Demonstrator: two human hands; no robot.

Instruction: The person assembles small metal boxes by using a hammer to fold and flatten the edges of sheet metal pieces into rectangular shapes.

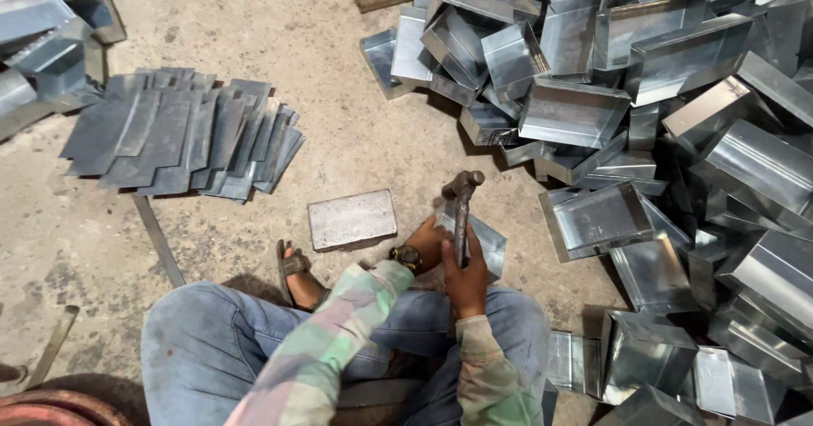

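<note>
My right hand grips the handle of a metal hammer, its head raised above the floor. My left hand, with a watch on the wrist, holds a folded sheet-metal tray down on the floor just below the hammer. A thick flat steel block lies on the concrete just left of my left hand. I sit low with knees in blue jeans and one sandalled foot forward.
A large heap of folded shiny metal trays fills the right side. A fanned stack of flat cut metal sheets lies at the left. More metal pieces are at the top left, and a metal strip lies on the floor.
</note>
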